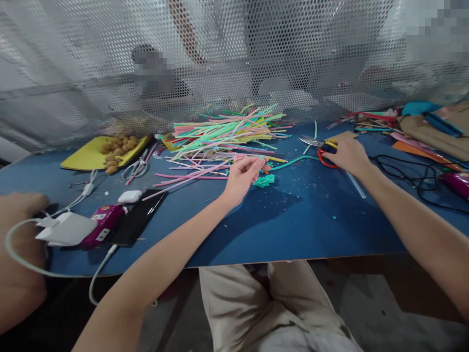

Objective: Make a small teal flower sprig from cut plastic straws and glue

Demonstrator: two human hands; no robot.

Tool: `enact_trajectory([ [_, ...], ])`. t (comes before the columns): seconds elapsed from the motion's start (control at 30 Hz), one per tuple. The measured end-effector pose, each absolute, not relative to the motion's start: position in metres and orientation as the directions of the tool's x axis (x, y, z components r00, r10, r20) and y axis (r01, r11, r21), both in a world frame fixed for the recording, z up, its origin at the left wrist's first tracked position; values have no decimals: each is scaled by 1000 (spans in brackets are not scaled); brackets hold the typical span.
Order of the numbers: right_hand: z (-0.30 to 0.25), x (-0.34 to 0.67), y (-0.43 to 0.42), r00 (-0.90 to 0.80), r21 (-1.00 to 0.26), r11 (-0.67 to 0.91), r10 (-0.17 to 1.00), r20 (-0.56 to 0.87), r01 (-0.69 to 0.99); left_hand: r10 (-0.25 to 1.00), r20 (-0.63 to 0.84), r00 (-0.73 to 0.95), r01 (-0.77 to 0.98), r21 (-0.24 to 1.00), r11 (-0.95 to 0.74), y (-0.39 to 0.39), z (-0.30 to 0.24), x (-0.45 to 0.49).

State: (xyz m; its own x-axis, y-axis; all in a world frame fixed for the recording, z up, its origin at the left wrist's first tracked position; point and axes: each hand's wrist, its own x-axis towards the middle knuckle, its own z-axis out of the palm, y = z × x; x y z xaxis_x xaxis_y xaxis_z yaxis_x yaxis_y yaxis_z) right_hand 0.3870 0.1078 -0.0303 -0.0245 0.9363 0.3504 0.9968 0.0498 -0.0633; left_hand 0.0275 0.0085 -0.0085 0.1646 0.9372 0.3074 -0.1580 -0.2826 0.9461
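Left hand (pixel 244 178), at the middle of the frame, is curled with thumb and fingertips drawn together; a teal strand (pixel 295 160) reaches toward those fingertips, but I cannot tell whether it is gripped there. Right hand (pixel 348 151), right of centre, grasps the scissors (pixel 318 143) by their red and yellow handles, with the blades pointing left. The teal strand curves between the two hands, its right end near the red handle. Just beside the left fingertips is a teal bundle (pixel 264 181), with small scraps scattered over the blue counter (pixel 252 234) below it. Behind the left hand, at upper centre, spreads a pile of coloured strands (pixel 227 132), mostly green, yellow and pink. A clear stick (pixel 356 185) lies below the right hand, and a black cord (pixel 403 173) loops toward the right edge. At left are a yellow sheet (pixel 82 155) bearing brown lumps (pixel 116 148), white-handled scissors (pixel 135 169), a black phone (pixel 137 220) and a white charger (pixel 69 228); another person's arm (pixel 20 254) fills the lower left edge, and a perforated metal screen (pixel 220 58) spans the top
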Motion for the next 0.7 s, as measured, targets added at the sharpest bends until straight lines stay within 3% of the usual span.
enact_trajectory([
  [0.17,-36,383,116,-181,52,173,926,332,984,934,306,186,-142,949,-282,7,-10,28],
  [0.33,-37,375,114,-273,67,265,911,309,962,937,304,173,-136,949,-283,7,-9,28],
  [0.5,-29,344,94,-347,28,378,814,465,925,958,225,177,-162,967,-197,7,-10,27],
  [0.6,-32,320,83,-554,95,561,751,361,822,973,146,180,-178,977,-114,6,-10,27],
  [0.7,-41,308,81,-566,76,577,754,335,813,976,108,188,-197,978,-70,6,-9,27],
])
